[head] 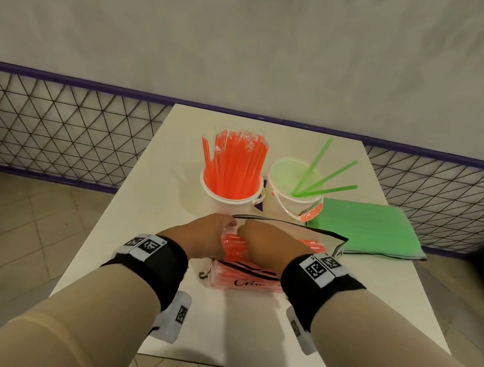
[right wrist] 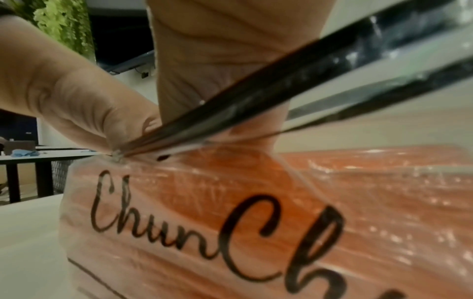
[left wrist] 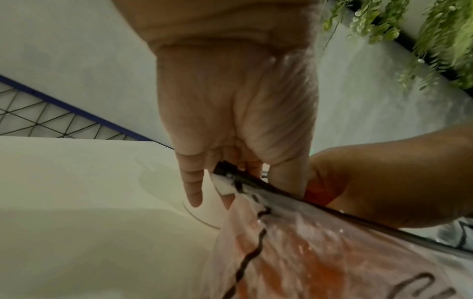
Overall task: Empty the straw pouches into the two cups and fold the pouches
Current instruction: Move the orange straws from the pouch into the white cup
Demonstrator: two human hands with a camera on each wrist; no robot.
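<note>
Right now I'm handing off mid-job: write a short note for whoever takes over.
Left hand pinches the rim of the open pouch. Right hand reaches inside it onto the orange straws.
Left cup already holds many orange straws; right cup holds three green ones. The green pouch lies full behind, on the right.
Left: empty both pouches, fold both.

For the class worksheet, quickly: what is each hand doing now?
Left hand: pinching the pouch rim.
Right hand: gripping orange straws inside the pouch.

Both hands [head: 232, 237] meet forward, fingers pinching
</note>
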